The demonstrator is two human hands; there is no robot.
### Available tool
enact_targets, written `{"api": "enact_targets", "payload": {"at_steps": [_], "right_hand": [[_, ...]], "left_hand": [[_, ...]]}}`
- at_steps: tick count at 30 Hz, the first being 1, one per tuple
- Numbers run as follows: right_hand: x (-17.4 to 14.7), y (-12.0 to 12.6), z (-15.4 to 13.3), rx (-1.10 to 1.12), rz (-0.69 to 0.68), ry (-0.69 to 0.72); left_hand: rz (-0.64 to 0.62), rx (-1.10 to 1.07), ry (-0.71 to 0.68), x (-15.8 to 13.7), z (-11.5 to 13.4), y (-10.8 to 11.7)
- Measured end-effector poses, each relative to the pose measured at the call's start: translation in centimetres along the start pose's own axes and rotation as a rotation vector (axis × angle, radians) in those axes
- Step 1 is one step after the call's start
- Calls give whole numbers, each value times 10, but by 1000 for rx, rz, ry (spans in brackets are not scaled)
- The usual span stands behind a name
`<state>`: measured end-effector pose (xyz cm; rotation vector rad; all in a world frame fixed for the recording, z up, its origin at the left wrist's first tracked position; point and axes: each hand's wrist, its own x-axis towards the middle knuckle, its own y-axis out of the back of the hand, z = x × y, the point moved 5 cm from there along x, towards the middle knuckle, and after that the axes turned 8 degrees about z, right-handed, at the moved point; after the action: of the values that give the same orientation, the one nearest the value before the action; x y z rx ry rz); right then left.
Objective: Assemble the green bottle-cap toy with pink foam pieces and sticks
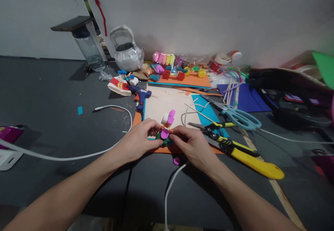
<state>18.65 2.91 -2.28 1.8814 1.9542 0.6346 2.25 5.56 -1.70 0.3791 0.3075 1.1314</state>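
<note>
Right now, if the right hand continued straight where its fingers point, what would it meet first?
First, the small multicoloured figure, which the right hand seems to touch; beyond it, probably the left hand, though depth is unclear.

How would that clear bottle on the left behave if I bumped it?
The bottle would probably tip easily, being tall and narrow. The dark slab on top might slide off, since it overhangs the cap. Once down, the bottle might roll, being round.

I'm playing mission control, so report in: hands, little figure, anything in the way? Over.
Left hand and right hand: both pinching small colorful figure. Figure: green at bottom, pink above. Possible snag: white cable close by right hand.
</note>
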Motion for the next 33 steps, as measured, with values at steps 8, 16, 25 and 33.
{"api": "enact_targets", "payload": {"at_steps": [8,16,25,33], "right_hand": [[0,-2,-1,56,0,-21],[0,-2,-2,57,16,-16],[0,-2,-3,49,26,-2],[0,2,-2,51,50,16]], "left_hand": [[31,-28,29,1,1,-1],[29,-86,87,1,-1,-1],[24,-102,72,1,1,-2],[48,-4,14,-1,7,4]]}}
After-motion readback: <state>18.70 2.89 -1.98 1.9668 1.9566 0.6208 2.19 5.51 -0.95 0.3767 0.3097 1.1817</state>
